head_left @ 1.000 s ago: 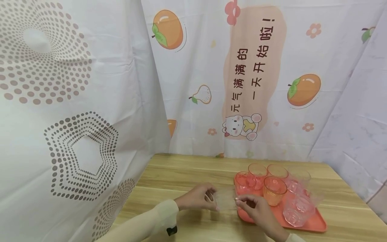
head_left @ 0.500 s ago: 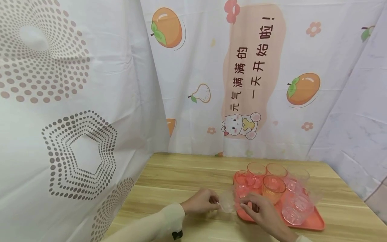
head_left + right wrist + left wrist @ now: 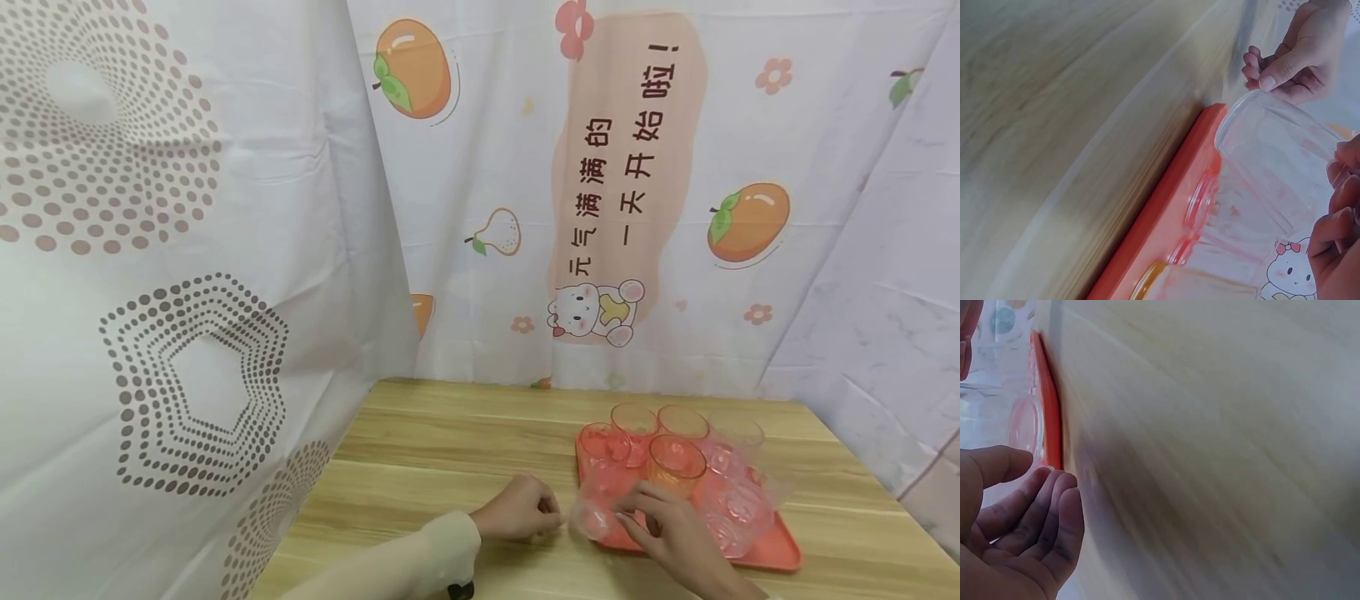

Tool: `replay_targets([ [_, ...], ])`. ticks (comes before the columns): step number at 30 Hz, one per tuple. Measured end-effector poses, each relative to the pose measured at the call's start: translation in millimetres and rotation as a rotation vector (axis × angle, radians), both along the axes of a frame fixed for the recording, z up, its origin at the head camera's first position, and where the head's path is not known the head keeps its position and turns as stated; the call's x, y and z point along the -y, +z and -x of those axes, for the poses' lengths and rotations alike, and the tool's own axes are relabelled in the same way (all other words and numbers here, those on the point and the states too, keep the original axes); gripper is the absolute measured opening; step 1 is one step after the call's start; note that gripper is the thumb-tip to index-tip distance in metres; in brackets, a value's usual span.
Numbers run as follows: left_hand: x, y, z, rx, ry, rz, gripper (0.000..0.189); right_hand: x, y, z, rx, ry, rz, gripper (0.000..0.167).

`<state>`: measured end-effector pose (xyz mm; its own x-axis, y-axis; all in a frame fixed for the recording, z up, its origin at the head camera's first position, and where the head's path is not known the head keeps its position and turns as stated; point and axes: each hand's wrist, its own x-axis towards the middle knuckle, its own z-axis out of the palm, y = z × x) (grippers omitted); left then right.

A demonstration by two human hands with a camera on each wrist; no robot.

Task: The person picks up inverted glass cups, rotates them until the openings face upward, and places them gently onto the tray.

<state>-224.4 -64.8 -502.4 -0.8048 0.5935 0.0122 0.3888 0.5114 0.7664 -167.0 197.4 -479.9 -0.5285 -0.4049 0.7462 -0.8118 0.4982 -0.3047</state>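
A clear plastic cup [image 3: 591, 515] is held tilted over the left front corner of a red tray [image 3: 782, 552], its base toward the left hand. The right hand [image 3: 663, 521] pinches it near the rim; in the right wrist view the fingers of that right hand [image 3: 1342, 231] meet the mouth end of the cup [image 3: 1272, 165]. Just left of the base is the left hand [image 3: 525, 510], with a small gap showing from above. Seen from the left wrist, the left hand [image 3: 1032, 531] has loosely bent fingers with thumb apart, the cup [image 3: 988, 419] just beyond them.
On the tray stand several tumblers, among them an orange cup [image 3: 677, 475] and a reddish cup [image 3: 603, 446] at the left. Clear cups [image 3: 738, 517] crowd the tray's right side. A wooden table [image 3: 442, 433] lies under everything, with a printed curtain [image 3: 480, 317] behind.
The clear cup has moved right, from between both hands to over the tray corner, and turned its base leftward. The left hand has come off it and followed rightward.
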Motion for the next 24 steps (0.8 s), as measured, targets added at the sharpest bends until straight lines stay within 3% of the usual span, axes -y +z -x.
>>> replay_targets([
  [8,-16.4,-4.2,-2.9,0.056,0.024,-0.008,0.013,-12,-1.0,0.8,0.023,-0.020,-0.036,0.039],
  [24,-45.4,-14.8,4.3,-0.009,0.054,0.073,0.026,-26,-7.2,1.5,-0.004,-0.095,-0.082,0.040],
])
